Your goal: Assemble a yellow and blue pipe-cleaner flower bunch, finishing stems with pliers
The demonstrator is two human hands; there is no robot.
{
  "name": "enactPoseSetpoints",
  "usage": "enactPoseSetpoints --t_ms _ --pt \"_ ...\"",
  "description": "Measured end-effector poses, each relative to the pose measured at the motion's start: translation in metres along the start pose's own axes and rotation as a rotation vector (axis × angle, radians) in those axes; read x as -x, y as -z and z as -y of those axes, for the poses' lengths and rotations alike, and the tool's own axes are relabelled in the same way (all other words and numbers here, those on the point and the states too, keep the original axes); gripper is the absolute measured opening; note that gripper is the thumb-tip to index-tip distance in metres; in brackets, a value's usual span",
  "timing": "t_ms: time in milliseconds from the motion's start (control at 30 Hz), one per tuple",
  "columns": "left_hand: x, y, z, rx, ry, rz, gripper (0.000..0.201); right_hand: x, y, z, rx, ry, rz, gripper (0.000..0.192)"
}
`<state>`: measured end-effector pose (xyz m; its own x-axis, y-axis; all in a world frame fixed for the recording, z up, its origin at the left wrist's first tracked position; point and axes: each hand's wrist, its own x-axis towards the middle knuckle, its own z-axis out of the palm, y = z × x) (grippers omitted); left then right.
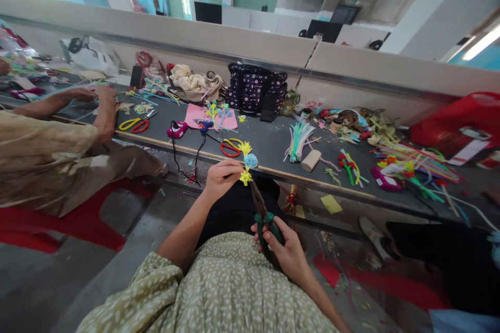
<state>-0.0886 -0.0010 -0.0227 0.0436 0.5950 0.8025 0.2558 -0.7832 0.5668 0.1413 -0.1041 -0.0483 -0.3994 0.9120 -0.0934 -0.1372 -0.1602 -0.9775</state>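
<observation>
My left hand (222, 178) pinches a small bunch of pipe-cleaner flowers (250, 161), a blue one between two yellow ones, just over the table's front edge. In my right hand (282, 244) are long-nose pliers (258, 203) with green handles, the fingers wrapped round the grips. Their jaw tips point up and reach the underside of the lower yellow flower; whether they clamp a stem there I cannot tell. Behind the flowers, scissors (230, 149) with red and yellow handles lie on the table, near a blue glue gun (204, 126).
On the dark table (261, 138) stand a dotted bag (250, 86) and a bundle of pipe cleaners (299, 140). A cardboard tube (311, 160) lies near the edge. A co-worker's hands (102, 98) work at left; another person's shoe (375, 239) shows at right.
</observation>
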Motion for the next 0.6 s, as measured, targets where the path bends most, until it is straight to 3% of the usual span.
enactPoseSetpoints --t_ms 300,600 --pt "0.0002 -0.0012 0.0011 0.036 0.029 0.011 0.011 0.0011 0.0050 0.0058 -0.149 -0.034 0.148 0.023" --pt "0.0014 -0.0006 0.0025 0.070 0.036 0.035 0.010 0.0016 0.0065 0.0027 -0.220 -0.061 0.188 0.024"
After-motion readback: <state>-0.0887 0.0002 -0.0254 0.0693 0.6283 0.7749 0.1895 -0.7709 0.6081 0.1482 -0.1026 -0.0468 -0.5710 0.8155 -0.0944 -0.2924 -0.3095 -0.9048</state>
